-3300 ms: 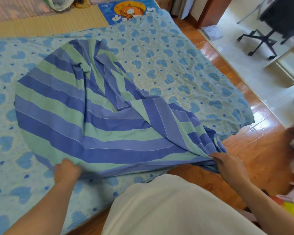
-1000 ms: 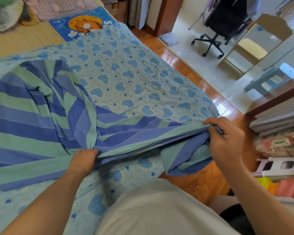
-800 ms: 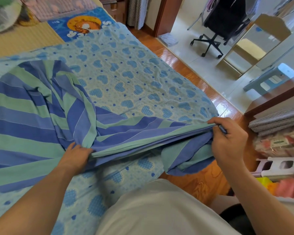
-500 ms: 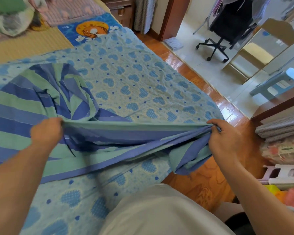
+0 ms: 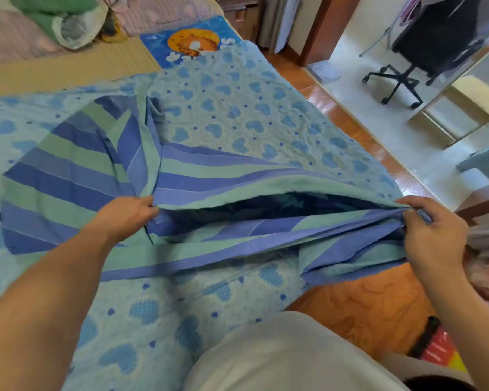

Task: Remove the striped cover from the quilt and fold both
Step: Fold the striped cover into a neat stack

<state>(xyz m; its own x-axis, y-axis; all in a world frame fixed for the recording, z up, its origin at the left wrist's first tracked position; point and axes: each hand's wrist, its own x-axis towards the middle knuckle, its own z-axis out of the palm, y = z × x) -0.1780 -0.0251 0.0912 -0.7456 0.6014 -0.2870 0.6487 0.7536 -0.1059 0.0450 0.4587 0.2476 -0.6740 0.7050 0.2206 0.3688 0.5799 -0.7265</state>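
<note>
On the bed, seen from the head camera, the striped cover lies spread in blue and green bands over the heart-print quilt, which is pale blue with darker blue hearts and dots. The quilt reaches from the near edge of the bed, beside the person's pale shirt, back to a blue cartoon-print cloth at the far end. The left hand has its fingers curled round the upper edge of the cover near the middle of the bed and holds that layer raised. The right hand pinches a bunched corner of the cover between thumb and fingers, out past the bed's right edge and above the wooden floor. Between the two hands the upper layer is lifted clear of the lower one, so the cover gapes open along a dark slit; what is inside cannot be made out. A loose flap of the cover hangs down below the right hand, off the side of the bed. Left of the left hand the cover lies flat with a few folds. Beyond the bed, a black office chair stands on a pale tiled floor, and a rolled green bundle rests at the head of the bed.
</note>
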